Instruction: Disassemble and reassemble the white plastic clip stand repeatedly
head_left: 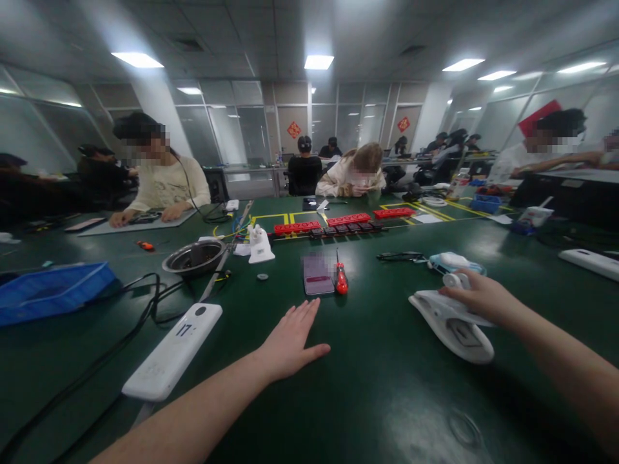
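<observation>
My left hand point(291, 341) is palm down at the green table point(367, 374), fingers stretched out and holding nothing. Just beyond its fingertips lies a phone point(319, 288), and beside that a red screwdriver point(342, 281). On the right, my right hand point(481, 298) grips a white plastic device point(471, 345) by its upper part, near a round white knob point(452, 281). The device has a rounded base with a dark-outlined rectangle; its exact kind is unclear. Past that hand sits a light-blue and white object point(454, 261).
A white power bank-like unit point(174, 351), black cables point(145, 309), a blue tray point(53, 293) and a metal bowl point(193, 258) lie left. Ahead are a white bracket-like part point(260, 245) and red strips point(297, 227). Other people sit around the tables.
</observation>
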The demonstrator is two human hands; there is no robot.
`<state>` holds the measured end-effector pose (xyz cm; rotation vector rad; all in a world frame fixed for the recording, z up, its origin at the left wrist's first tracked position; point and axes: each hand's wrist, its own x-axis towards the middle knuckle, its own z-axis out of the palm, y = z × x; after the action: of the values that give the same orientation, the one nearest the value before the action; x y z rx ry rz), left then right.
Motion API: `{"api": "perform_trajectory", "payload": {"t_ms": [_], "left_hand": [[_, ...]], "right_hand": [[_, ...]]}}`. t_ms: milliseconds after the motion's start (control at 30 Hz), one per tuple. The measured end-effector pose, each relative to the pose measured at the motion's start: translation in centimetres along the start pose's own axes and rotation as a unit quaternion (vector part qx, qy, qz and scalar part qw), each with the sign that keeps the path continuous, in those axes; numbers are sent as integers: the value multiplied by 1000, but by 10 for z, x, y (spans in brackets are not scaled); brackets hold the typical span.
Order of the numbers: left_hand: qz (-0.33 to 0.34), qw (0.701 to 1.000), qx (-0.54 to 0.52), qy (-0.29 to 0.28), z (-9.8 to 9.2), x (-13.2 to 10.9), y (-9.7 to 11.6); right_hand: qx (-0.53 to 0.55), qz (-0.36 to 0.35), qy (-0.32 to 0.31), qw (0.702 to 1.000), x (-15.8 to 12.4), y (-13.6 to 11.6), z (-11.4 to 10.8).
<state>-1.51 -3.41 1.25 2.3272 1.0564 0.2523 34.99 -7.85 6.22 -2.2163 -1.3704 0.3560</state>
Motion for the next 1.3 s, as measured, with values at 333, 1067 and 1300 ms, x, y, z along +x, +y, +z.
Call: {"api": "perform_trajectory", "payload": {"t_ms": [333, 1067, 1300], "left_hand": [[-21, 993, 112, -11, 2, 3, 1], [205, 961, 154, 107, 3, -12, 23], [537, 820, 181, 78, 33, -47, 72]], "right_hand": [[-82, 18, -5, 996, 3, -3, 0], [52, -104, -126, 985, -71, -88, 40], [-77, -133, -190, 970, -62, -138, 120]]}}
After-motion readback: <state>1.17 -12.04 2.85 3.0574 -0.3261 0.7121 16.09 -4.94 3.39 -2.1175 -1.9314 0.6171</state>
